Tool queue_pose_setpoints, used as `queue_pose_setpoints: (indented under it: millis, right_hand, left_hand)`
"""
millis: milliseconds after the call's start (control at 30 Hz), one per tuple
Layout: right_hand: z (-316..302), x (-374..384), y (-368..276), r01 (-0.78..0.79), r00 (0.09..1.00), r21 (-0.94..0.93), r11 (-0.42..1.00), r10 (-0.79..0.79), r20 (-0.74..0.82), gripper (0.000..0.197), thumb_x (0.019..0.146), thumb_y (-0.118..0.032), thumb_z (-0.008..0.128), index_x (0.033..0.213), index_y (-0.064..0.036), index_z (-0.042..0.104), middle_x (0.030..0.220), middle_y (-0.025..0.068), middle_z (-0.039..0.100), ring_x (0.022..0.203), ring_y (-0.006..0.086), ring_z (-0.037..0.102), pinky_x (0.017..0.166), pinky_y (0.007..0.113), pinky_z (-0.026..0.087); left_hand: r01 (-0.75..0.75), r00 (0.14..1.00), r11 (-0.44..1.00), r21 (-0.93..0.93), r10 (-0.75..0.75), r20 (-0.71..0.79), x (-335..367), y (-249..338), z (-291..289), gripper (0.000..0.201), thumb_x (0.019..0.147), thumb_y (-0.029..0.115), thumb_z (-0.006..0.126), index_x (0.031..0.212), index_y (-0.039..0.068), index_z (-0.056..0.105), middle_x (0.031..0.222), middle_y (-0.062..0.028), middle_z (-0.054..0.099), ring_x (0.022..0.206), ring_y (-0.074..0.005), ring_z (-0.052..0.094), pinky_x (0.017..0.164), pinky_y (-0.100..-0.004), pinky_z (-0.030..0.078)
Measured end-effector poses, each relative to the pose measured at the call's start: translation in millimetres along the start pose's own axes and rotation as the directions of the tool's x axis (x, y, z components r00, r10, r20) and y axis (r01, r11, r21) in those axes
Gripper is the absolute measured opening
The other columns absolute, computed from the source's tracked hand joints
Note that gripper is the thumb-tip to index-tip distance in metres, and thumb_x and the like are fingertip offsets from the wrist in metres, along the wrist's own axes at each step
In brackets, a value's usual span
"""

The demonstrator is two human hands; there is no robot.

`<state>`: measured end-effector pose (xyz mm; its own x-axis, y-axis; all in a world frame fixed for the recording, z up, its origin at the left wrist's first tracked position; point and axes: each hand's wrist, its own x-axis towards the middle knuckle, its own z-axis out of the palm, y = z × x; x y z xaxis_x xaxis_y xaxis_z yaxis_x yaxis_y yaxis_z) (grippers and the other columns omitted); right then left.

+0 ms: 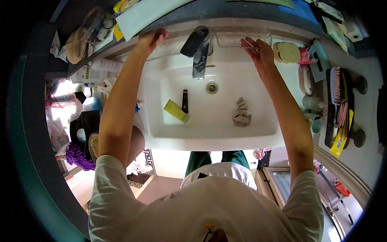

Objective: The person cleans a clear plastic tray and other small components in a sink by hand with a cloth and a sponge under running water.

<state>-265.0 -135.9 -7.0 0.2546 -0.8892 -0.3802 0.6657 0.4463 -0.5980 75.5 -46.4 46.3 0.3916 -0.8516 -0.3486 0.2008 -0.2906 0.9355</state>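
My left hand reaches to the back left of the white sink, its fingers curled under a pale panel; what they hold, if anything, is hidden. At the back right, my right hand has its fingers on the rim of a clear plastic tray. A black tap stands between my hands. In the basin lie a lime-green tube, a slim black item beside it, and a crumpled grey-beige cloth on the right. The drain is uncovered.
A dark shelf runs along the back. Bottles crowd the left side. On the right are a soap dish, a cup and a wall rack with a pink-bristled hairbrush and a yellow tube.
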Motion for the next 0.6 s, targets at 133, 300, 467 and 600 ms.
queue_pose_setpoints:
  millis: [133, 300, 467, 600]
  right_hand:
    - [-7, 7, -1, 0.01, 1.0, -0.038, 0.999, -0.009, 0.026, 0.011, 0.082, -0.007, 0.039, 0.081, 0.0044, 0.038, 0.094, 0.0285, 0.051, 0.084, 0.0436, 0.055, 0.058, 0.036, 0.057]
    - [-5, 8, 2, -0.027, 0.999, 0.009, 1.0, 0.027, -0.038, 0.011, 0.082, -0.006, 0.04, 0.084, 0.0043, 0.038, 0.093, 0.0278, 0.052, 0.082, 0.0409, 0.057, 0.057, 0.035, 0.057]
    - [3, -2, 0, 0.085, 0.996, -0.154, 0.984, -0.086, 0.002, 0.009, 0.083, -0.005, 0.038, 0.085, 0.0042, 0.039, 0.087, 0.0255, 0.055, 0.08, 0.0389, 0.058, 0.055, 0.034, 0.057]
    - [16, -5, 10, 0.061, 0.998, -0.127, 0.99, -0.057, 0.038, 0.009, 0.083, -0.004, 0.037, 0.085, 0.0048, 0.039, 0.086, 0.0263, 0.055, 0.08, 0.0389, 0.058, 0.056, 0.035, 0.057]
  left_hand:
    - [0.392, 0.913, 0.528, -0.754, -0.326, 0.246, -5, 10, -1, 0.041, 0.086, 0.033, 0.042, 0.103, -0.005, 0.046, 0.094, -0.0172, 0.054, 0.076, -0.0236, 0.056, 0.054, -0.0302, 0.053]
    - [0.436, 0.871, 0.583, -0.686, -0.083, 0.484, 16, -11, -14, 0.037, 0.085, 0.03, 0.045, 0.105, -0.001, 0.045, 0.098, -0.0171, 0.053, 0.083, -0.0265, 0.056, 0.052, -0.0244, 0.051]
    - [0.443, 0.872, 0.785, -0.432, -0.265, 0.412, 49, -11, -44, 0.039, 0.084, 0.03, 0.046, 0.105, -0.002, 0.047, 0.098, -0.0126, 0.054, 0.078, -0.0223, 0.055, 0.052, -0.0237, 0.05]
    - [0.02, 0.997, 0.923, 0.384, 0.013, -0.083, 58, -20, -80, 0.034, 0.084, 0.027, 0.048, 0.102, -0.001, 0.049, 0.095, -0.012, 0.054, 0.08, -0.0189, 0.055, 0.052, -0.022, 0.05]
